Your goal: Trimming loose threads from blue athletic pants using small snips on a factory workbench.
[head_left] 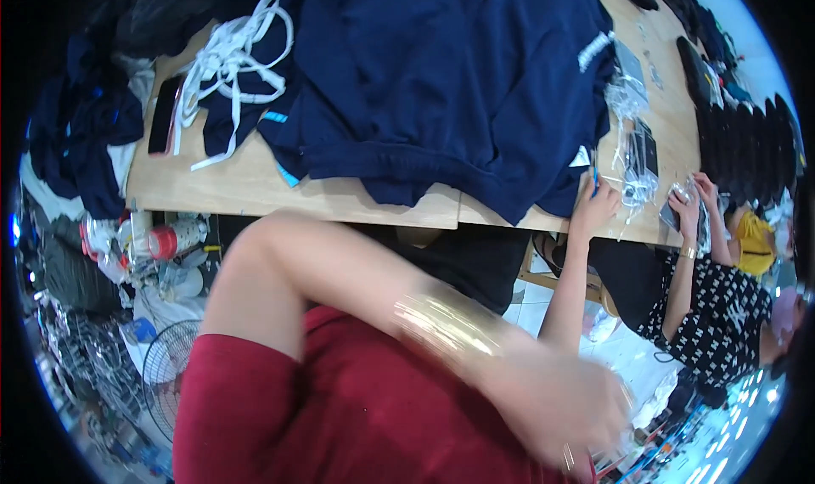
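Note:
My left arm crosses in front of my red shirt, with a wide shiny gold band on it. Smeared by motion, my left hand is at the lower right, away from the table, and its fingers cannot be read. At the table's front edge my right hand is closed on a slim blue tool, its kind too small to tell. Beside that hand lies a large navy sweatshirt, spread over the table with its ribbed hem toward me and a white tag near its right corner.
White tape lies tangled at the left, beside a phone. Clear plastic packets rest on the wooden table at the right. A co-worker in a patterned black shirt handles a packet there. A fan stands below left.

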`<act>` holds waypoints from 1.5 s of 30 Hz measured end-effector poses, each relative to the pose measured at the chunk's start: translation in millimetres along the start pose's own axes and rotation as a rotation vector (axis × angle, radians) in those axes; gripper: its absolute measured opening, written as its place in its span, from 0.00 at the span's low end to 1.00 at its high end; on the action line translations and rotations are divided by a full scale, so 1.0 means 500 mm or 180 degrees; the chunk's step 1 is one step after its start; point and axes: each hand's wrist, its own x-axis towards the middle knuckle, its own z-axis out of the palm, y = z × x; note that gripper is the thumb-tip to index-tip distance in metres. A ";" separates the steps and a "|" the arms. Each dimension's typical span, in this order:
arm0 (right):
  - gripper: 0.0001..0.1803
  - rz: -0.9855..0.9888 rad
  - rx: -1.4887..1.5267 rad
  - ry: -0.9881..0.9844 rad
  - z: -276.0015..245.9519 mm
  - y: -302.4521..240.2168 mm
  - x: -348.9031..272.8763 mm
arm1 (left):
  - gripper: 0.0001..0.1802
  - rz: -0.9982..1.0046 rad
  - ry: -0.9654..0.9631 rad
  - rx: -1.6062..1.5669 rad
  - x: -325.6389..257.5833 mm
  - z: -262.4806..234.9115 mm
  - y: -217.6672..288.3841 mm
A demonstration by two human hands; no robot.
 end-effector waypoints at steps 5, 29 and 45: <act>0.12 0.0501 0.0872 -0.0498 -0.064 0.044 -0.071 | 0.10 -0.2299 0.0147 0.2002 -0.270 -0.125 0.015; 0.37 0.0439 0.3844 -0.1737 -0.286 -0.292 -0.082 | 0.13 -0.3589 0.1037 0.3280 -0.321 -0.295 0.039; 0.07 0.1164 0.4206 -0.2434 -0.366 -0.199 0.119 | 0.14 -0.4108 0.1766 0.0267 -0.249 -0.375 0.167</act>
